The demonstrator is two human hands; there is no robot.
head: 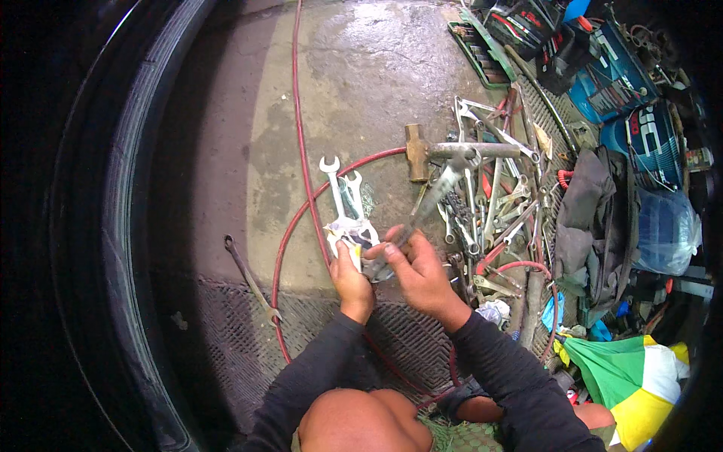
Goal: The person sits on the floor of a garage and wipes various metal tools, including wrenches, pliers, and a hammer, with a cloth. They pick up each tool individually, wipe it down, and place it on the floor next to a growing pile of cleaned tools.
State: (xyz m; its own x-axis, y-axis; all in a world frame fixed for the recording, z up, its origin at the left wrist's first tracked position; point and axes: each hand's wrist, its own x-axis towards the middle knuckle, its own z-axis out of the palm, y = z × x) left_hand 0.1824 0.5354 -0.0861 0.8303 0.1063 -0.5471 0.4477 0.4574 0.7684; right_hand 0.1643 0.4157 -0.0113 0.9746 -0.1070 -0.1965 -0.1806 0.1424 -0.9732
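Note:
My left hand is closed on a crumpled white rag, which looks like cloth or paper. Two bright open-end wrenches reach up past the rag; whether they are held with it or lie behind it I cannot tell. In my right hand is a long metal wrench, blurred, slanting up to the right. Its lower end is beside the rag, partly hidden by my fingers. Beyond its upper end, a sledgehammer with a brassy head lies on a heap of loose wrenches.
A red hose loops over the concrete floor. Another wrench lies at the left, partly on a ribbed mat. On the right are a green socket case, blue buckets, a dark bag and a folded umbrella.

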